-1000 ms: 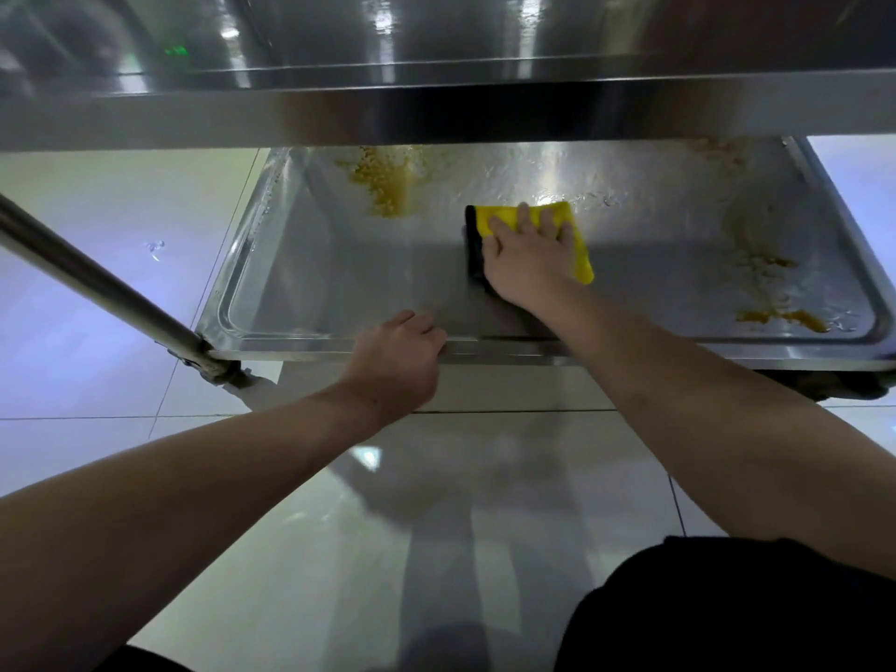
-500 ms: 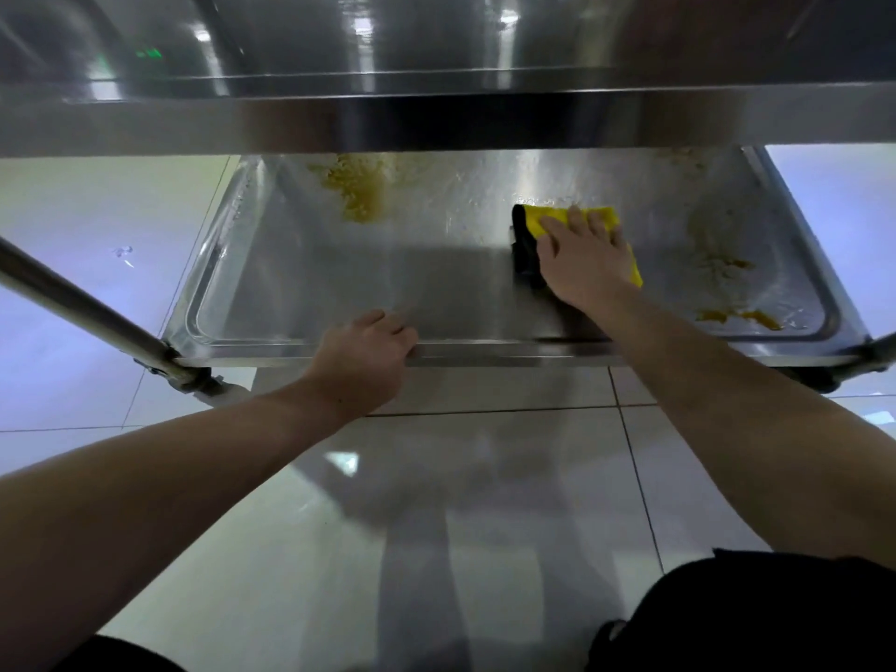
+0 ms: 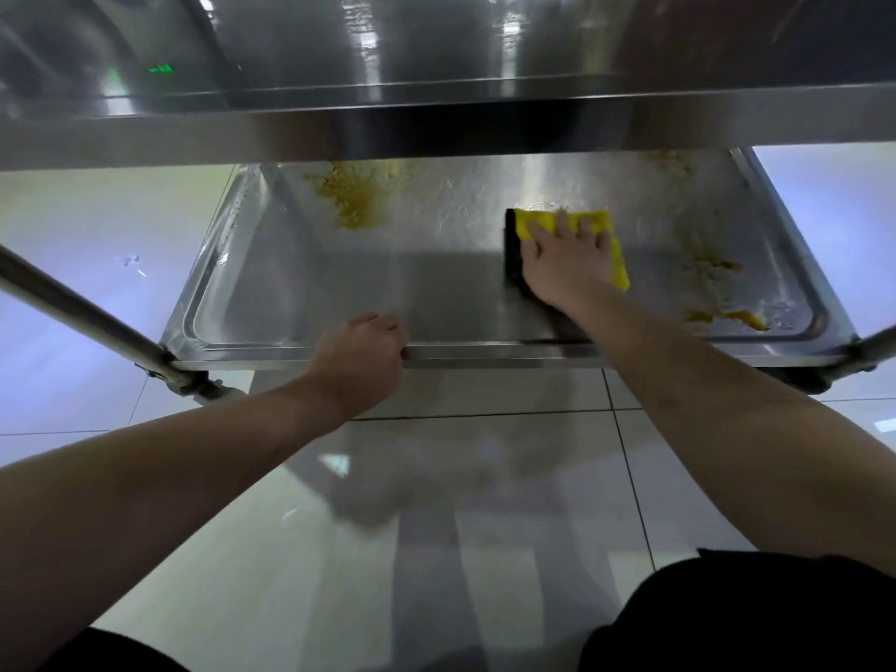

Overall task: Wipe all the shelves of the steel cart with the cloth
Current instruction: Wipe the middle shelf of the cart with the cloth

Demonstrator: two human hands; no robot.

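Steel shelf, stained yellow: right hand presses the cloth flat, fingers straight, long axis left-right; left hand grips the rim.

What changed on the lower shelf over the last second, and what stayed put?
The right hand slid the yellow cloth to the right along the lower shelf, from near its middle toward the yellow residue at the right end. Nothing was picked up or let go. The left hand kept gripping the shelf's front rim, and the yellow smear at the back left remains unwiped.
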